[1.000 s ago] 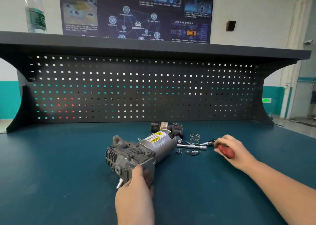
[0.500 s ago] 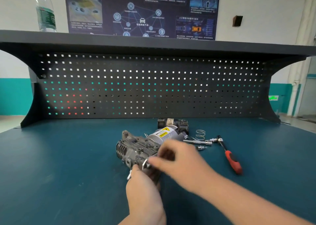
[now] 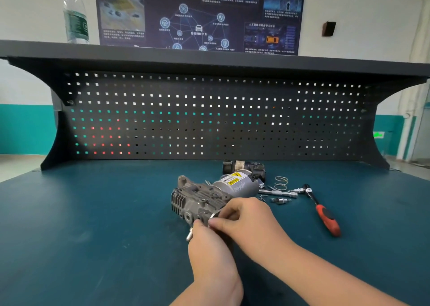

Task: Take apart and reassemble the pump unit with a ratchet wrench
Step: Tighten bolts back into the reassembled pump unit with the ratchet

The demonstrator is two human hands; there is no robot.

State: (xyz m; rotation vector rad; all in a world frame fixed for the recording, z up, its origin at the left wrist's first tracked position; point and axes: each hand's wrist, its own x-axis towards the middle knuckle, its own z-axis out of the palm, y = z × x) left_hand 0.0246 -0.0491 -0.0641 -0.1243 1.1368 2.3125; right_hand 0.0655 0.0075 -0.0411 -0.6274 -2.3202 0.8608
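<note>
Fingers (image 3: 226,213) of right hand (image 3: 251,222) curled, pinching a small metal part at near end of pump unit (image 3: 209,196); left hand (image 3: 209,247) gripped that same end from below, thumb up. Pump unit lay mid-counter (image 3: 93,224), finned head leftward. Ratchet wrench (image 3: 322,210) rested just right, untouched, beside loose sockets (image 3: 280,199) and spring (image 3: 281,182). Broad bare counter left and front; pegboard (image 3: 209,119) walled the far edge.

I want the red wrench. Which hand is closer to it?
Right. The right hand is at the pump unit, beside the ratchet wrench; the left hand is farther left.
</note>
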